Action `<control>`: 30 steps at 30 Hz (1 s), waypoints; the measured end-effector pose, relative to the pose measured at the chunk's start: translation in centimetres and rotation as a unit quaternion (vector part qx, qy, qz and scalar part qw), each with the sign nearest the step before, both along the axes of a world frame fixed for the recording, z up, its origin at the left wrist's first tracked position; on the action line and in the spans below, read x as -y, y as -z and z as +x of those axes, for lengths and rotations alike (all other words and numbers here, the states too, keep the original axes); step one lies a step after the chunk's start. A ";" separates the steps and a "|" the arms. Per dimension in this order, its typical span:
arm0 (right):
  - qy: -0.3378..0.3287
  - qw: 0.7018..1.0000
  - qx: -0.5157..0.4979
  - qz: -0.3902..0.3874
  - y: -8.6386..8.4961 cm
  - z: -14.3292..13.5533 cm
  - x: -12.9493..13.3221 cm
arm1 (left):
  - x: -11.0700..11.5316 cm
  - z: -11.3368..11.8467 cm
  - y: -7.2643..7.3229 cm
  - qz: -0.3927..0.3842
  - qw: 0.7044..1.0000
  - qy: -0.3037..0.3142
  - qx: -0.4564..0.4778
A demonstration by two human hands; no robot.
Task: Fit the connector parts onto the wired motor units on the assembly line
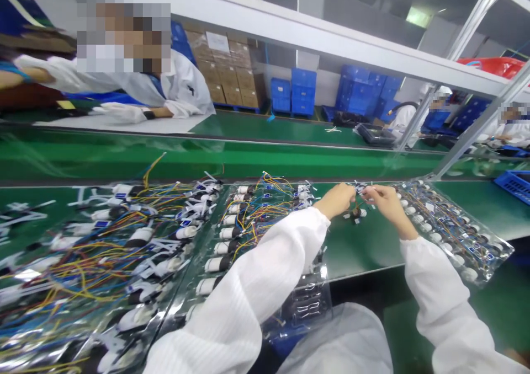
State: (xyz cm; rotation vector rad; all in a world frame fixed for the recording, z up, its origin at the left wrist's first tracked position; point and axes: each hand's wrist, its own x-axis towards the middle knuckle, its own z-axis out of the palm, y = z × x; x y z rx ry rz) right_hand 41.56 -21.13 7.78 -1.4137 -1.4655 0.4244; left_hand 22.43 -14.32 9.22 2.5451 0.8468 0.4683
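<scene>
My left hand (337, 199) and my right hand (385, 202) are close together over the green bench, fingers pinched. Between them is a small wired part (356, 213) with thin wires and white strips, dark in its middle with a pale end. Both hands seem closed on its wires or strips; the exact grip is too small to make out. To the left of my left hand lies a clear plastic tray (209, 291) with rows of white-and-black cylindrical parts (219, 263) and coloured wires. Beside my right hand sits another filled clear tray (455, 230).
More wired cylindrical parts (141, 236) crowd clear trays at the left. Loose white strips (25, 214) lie at the far left. A blue basket (515, 185) stands at the right. Across the green divider (248, 156), a co-worker's sleeve (186, 81) shows; metal posts (467, 126) rise at right.
</scene>
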 end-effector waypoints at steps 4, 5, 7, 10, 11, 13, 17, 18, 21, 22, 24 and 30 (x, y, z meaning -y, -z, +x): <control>0.081 0.992 -0.029 0.090 -1.6 1.3 0.5 | -1.9 -0.1 -2.4 0.014 0.999 -0.007 0.049; 0.111 0.986 -0.036 0.122 -2.1 1.5 0.7 | -2.3 -0.2 -3.1 0.019 0.998 -0.018 0.065; 0.151 0.974 -0.040 0.166 -3.1 1.8 1.0 | -3.0 -0.4 -4.5 0.028 0.994 -0.044 0.097; 0.156 0.971 -0.028 0.180 -4.3 1.7 1.3 | -3.3 -0.7 -5.7 0.036 0.987 -0.074 0.136; 0.157 0.970 -0.026 0.185 -4.7 1.6 1.5 | -3.2 -0.7 -5.9 0.037 0.985 -0.079 0.147; 0.163 0.967 -0.025 0.193 -5.5 1.4 1.8 | -2.9 -0.7 -5.9 0.035 0.982 -0.084 0.166; 0.157 0.968 -0.013 0.195 -6.9 0.7 2.2 | -2.3 -0.9 -5.5 0.026 0.976 -0.086 0.197; 0.152 0.969 -0.007 0.193 -7.1 0.6 2.3 | -2.2 -1.0 -5.3 0.024 0.975 -0.085 0.203; 0.142 0.971 0.009 0.191 -7.5 0.1 2.3 | -1.8 -1.5 -5.0 0.018 0.975 -0.071 0.211; 0.144 0.970 0.010 0.194 -7.6 0.0 2.3 | -1.5 -1.6 -4.9 0.018 0.975 -0.067 0.213; 0.143 0.971 0.013 0.190 -7.6 -0.1 2.3 | -1.0 -1.9 -4.9 0.018 0.973 -0.061 0.221; 0.117 0.980 0.027 0.161 -7.5 -1.2 3.4 | 0.5 -2.0 -5.7 0.019 0.968 -0.052 0.244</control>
